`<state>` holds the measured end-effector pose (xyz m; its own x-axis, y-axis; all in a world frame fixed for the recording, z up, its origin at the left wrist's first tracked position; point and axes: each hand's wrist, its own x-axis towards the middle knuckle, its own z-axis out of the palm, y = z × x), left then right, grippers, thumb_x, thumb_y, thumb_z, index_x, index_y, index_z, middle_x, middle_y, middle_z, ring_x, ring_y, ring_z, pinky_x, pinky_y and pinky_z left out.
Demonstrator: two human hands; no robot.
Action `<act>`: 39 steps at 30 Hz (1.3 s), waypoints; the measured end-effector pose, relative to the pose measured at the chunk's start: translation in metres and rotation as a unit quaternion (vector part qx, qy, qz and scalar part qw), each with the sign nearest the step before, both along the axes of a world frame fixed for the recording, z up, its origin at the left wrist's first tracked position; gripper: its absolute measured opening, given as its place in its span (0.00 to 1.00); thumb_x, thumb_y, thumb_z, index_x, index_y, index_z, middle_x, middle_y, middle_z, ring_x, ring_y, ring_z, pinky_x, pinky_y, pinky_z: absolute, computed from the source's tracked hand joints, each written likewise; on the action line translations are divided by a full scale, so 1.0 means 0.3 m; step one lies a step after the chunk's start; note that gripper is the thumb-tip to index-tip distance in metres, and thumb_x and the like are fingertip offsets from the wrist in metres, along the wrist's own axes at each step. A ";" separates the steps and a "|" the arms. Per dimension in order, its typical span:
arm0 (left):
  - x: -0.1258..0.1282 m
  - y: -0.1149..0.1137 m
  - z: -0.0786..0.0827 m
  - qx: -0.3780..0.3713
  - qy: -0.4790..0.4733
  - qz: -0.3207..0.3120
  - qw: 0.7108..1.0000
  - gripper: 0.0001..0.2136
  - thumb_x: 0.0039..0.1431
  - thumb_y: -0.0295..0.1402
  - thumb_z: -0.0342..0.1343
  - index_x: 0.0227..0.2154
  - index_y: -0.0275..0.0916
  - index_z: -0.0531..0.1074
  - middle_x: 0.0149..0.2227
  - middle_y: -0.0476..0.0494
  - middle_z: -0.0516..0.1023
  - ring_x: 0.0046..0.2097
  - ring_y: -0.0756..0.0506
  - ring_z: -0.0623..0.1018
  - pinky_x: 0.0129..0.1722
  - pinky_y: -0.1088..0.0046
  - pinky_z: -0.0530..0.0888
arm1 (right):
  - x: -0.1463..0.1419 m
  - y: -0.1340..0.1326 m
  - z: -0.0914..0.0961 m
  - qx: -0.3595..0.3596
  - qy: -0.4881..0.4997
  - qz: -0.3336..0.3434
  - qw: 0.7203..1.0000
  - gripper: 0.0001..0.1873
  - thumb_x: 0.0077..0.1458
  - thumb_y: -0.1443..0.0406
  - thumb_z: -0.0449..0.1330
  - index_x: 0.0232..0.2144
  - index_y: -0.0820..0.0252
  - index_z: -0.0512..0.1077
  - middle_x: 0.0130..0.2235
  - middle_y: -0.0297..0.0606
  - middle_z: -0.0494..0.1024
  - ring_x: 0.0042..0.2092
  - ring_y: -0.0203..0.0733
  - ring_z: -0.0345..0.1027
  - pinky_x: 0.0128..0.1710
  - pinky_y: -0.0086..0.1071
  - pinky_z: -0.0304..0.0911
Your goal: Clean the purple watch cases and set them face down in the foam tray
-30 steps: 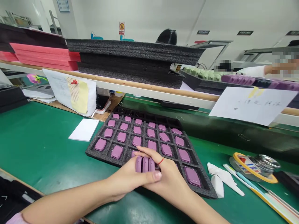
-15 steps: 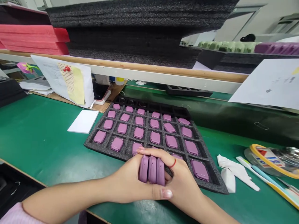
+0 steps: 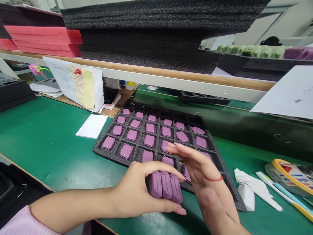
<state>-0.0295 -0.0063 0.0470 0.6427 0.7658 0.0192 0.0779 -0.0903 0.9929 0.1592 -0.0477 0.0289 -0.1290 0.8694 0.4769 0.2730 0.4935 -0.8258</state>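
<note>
My left hand is closed around three purple cases stacked side by side on edge, thumb below and fingers over the top. My right hand hovers just to their right with fingers stretched out and apart, holding nothing, above the near edge of the black foam tray. The tray's compartments hold several more purple cases lying flat.
A white pad lies left of the tray on the green mat. White wipes, a tape roll and a pen-like tool sit at the right. A shelf above carries black foam sheets and red foam sheets.
My right hand has let go of the stacked cases and lifted away to the right, fingers opening. My left hand keeps the three cases and has shifted slightly right and down.
</note>
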 end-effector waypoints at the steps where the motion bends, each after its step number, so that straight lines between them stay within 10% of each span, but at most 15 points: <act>1: 0.001 0.000 0.000 0.015 0.010 0.000 1.000 0.18 0.49 0.37 0.71 0.44 0.40 0.80 0.41 0.45 0.84 0.43 0.44 0.81 0.46 0.73 0.75 | -0.001 0.008 -0.009 -0.026 0.033 -0.021 0.999 0.28 0.69 0.47 0.44 0.64 0.48 0.62 0.62 0.42 0.72 0.64 0.50 0.65 0.65 0.47 0.62; 9: 0.006 0.001 -0.008 0.117 -0.044 -0.018 0.992 0.14 0.54 0.32 0.68 0.45 0.43 0.80 0.47 0.46 0.83 0.52 0.43 0.79 0.55 0.71 0.72 | -0.011 0.038 -0.022 -0.206 0.067 0.067 0.974 0.39 0.60 0.37 0.48 0.65 0.47 0.59 0.56 0.45 0.78 0.57 0.52 0.74 0.55 0.45 0.72; 18: -0.001 0.003 -0.025 0.138 -0.067 -0.041 0.987 0.11 0.61 0.32 0.61 0.46 0.43 0.82 0.53 0.40 0.79 0.59 0.41 0.74 0.62 0.68 0.67 | -0.062 0.008 -0.021 -0.189 0.055 0.021 0.980 0.61 0.42 0.42 0.71 0.70 0.52 0.49 0.55 0.50 0.78 0.57 0.55 0.74 0.54 0.44 0.74; 22: -0.009 0.000 -0.027 0.030 -0.062 -0.006 0.998 0.47 0.43 0.30 0.74 0.67 0.51 0.60 0.71 0.40 0.54 0.71 0.35 0.56 0.69 0.59 0.59 | -0.066 0.002 -0.012 -0.123 0.044 -0.007 0.991 0.58 0.48 0.57 0.74 0.71 0.46 0.45 0.48 0.43 0.83 0.48 0.50 0.81 0.46 0.39 0.79; 24: -0.006 0.000 -0.023 -0.111 -0.091 -0.036 0.989 0.59 0.38 0.31 0.77 0.70 0.54 0.48 0.71 0.37 0.53 0.69 0.33 0.62 0.66 0.54 0.63 | -0.056 0.003 -0.012 -0.068 0.017 -0.034 0.997 0.57 0.48 0.59 0.74 0.71 0.45 0.45 0.48 0.42 0.83 0.49 0.51 0.80 0.43 0.38 0.80; 30: 0.019 0.014 -0.015 -0.291 -0.141 -0.107 0.940 0.23 0.48 0.34 0.72 0.47 0.38 0.72 0.44 0.41 0.77 0.50 0.40 0.80 0.54 0.59 0.74 | -0.028 0.018 -0.028 0.017 -0.046 -0.044 0.998 0.56 0.49 0.56 0.73 0.71 0.44 0.47 0.70 0.48 0.58 0.56 0.58 0.75 0.57 0.47 0.73; 39: 0.020 0.027 -0.025 -0.254 -0.155 -0.104 0.949 0.19 0.50 0.35 0.69 0.43 0.37 0.72 0.40 0.44 0.76 0.44 0.44 0.79 0.51 0.62 0.73 | -0.036 0.027 -0.026 0.061 -0.048 -0.016 0.997 0.51 0.53 0.63 0.71 0.71 0.43 0.48 0.70 0.44 0.58 0.54 0.53 0.77 0.58 0.46 0.73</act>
